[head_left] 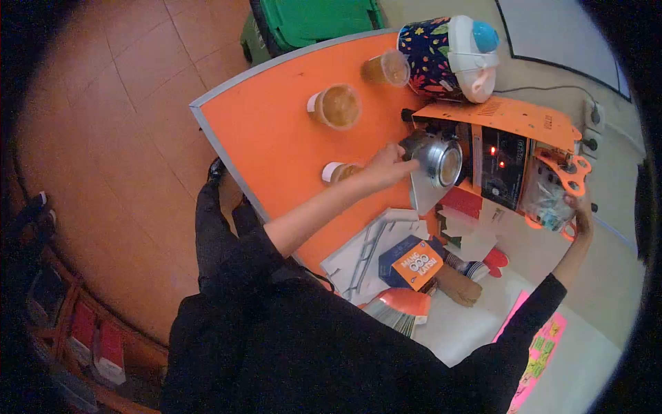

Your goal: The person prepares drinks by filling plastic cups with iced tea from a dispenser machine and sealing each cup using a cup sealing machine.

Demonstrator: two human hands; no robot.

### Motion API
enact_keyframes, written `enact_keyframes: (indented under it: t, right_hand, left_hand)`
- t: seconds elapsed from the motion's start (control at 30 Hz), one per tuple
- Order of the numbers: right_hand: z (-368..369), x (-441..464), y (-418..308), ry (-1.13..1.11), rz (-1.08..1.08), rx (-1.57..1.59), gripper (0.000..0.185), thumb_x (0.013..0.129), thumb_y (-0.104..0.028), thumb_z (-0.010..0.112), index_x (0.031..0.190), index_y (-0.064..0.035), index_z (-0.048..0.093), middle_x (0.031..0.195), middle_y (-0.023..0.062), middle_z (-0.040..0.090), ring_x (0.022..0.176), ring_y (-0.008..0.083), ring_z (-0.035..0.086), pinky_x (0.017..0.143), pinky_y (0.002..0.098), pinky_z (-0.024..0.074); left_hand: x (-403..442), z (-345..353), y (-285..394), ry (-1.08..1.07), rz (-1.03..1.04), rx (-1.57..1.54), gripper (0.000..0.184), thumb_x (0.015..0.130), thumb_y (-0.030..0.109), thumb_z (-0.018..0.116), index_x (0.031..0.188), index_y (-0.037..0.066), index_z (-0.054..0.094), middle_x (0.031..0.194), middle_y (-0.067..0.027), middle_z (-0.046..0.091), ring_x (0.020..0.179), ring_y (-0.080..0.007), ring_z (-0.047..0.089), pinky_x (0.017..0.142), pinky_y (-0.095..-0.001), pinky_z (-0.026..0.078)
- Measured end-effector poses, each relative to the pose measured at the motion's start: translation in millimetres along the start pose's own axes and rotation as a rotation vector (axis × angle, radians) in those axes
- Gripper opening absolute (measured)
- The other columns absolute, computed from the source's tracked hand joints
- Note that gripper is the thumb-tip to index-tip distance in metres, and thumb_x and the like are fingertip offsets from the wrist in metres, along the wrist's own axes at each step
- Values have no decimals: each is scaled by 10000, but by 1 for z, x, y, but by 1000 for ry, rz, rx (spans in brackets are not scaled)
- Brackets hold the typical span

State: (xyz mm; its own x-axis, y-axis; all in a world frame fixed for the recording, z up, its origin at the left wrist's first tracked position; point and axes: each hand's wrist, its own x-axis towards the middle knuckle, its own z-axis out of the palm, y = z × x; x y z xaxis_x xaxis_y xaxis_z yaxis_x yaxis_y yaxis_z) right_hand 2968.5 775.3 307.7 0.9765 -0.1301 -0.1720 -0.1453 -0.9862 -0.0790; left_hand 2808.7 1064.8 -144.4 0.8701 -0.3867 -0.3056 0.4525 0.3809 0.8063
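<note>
My left hand (387,169) is closed at the near edge of a round metal cup holder (441,157), thumb and fingers against its side. The holder sticks out from an orange cup sealing machine (503,117) with two red lights on its dark panel. Something tan shows inside the ring. At the machine's right end, my right hand (583,212) curls around a clear printed film roll (548,203), beside an orange lobed end piece (572,172); some of its fingers are hidden. Left of the machine stand a filled plastic cup (339,107), a second cup (387,69) and a third cup (339,171), partly behind my left forearm.
A patterned bucket (431,58) with a white and blue top stands by the machine's far end. Nearer lie a "Mang Katsu" box (414,263), a brown glove-like item (458,286) and papers (372,248). A green bin (321,24) is beyond the orange table (276,124).
</note>
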Motion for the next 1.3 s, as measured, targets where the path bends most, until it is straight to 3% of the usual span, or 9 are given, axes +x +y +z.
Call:
enact_keyframes:
  t: [0.07,0.17,0.33,0.43,0.63,0.8,0.87,1.17,1.3]
  right_hand:
    - [-25,24,41,-90,121,4,777,616,-321,787,1297,-86,496,1133,49,587,1018,206,548,889,382,429]
    - [-51,53,98,105,359,433,581,629,-298,783,1130,-99,566,983,14,596,934,178,543,840,373,429]
    - [-76,106,177,61,170,557,310,674,-326,764,868,-162,585,783,-32,563,750,124,537,665,357,438]
    - [-86,96,158,135,405,469,245,743,-364,730,802,-198,559,705,-56,508,655,103,488,576,308,393]
    - [-135,185,281,208,132,530,206,862,-366,618,855,-166,570,718,-46,493,658,109,467,571,280,379]
    - [-106,188,241,-139,-49,-942,303,784,-107,628,1066,-91,519,882,2,498,747,155,485,687,306,461]
    - [-78,169,203,-133,-86,-813,348,783,-132,638,1104,-94,510,938,16,503,807,163,488,729,311,453]
    - [6,56,4,-254,-494,-80,558,781,-244,684,1278,-107,469,1187,82,525,1076,199,501,917,333,414]
    - [2,19,-12,-183,-574,22,654,780,-295,705,1355,-113,451,1298,111,535,1196,215,507,1000,342,397]
  left_hand:
    - [0,-4,1,-91,6,22,683,819,482,647,1230,-27,452,1178,-147,515,1077,-248,510,902,-346,419]
    - [-26,-19,43,-157,-42,-32,758,820,556,611,1254,-44,450,1237,-175,492,1145,-269,477,962,-349,389]
    - [-14,-25,51,-345,18,-134,937,791,769,438,1360,26,414,1372,-202,408,1285,-297,360,1069,-428,286]
    - [-6,-22,54,-332,-58,-163,945,782,800,391,1384,72,408,1405,-183,390,1309,-303,341,1076,-464,267]
    - [71,-4,4,-396,-353,-463,989,764,837,333,1427,105,387,1495,-133,319,1349,-334,303,1088,-547,215]
    - [84,0,14,-428,-385,-473,995,759,847,310,1408,101,417,1493,-124,336,1348,-334,313,1077,-572,218]
    - [77,-6,21,-299,-424,-431,957,800,818,293,1432,103,376,1478,-122,365,1361,-311,313,1079,-575,213]
    - [-60,-26,32,203,228,464,709,951,582,362,1338,-10,422,1329,-179,469,1282,-262,415,1080,-402,296]
    - [-31,-12,47,159,145,301,688,949,588,359,1328,20,442,1324,-148,481,1272,-265,425,1068,-406,312]
